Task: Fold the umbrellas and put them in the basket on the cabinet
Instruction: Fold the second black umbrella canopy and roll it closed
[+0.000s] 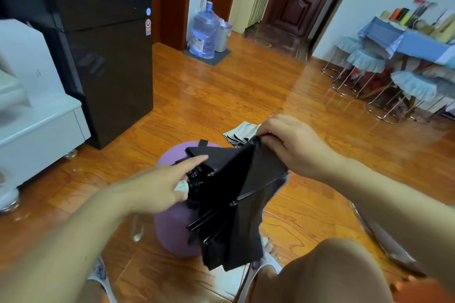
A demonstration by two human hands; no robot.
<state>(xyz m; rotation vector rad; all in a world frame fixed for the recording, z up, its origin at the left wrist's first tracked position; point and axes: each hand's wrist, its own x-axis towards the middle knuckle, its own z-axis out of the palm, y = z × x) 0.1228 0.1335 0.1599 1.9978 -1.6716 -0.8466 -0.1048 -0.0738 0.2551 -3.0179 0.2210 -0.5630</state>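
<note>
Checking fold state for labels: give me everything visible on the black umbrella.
The black umbrella is collapsed but not yet rolled: loose matte fabric panels hang in uneven folds, with thin dark ribs showing along them. It is held above a purple umbrella on the wooden floor. The left hand grips its black hub end, index finger straight along the fabric; the right hand pinches a panel's upper edge. A short strap tab sticks up at the top.

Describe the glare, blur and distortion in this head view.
Head view: glare streaks the glossy wooden floor near the stools; the black fridge mirrors the room; wide-angle distortion bends the door frames; both forearms look stretched; the black umbrella stays fairly sharp, edges softer.
</note>
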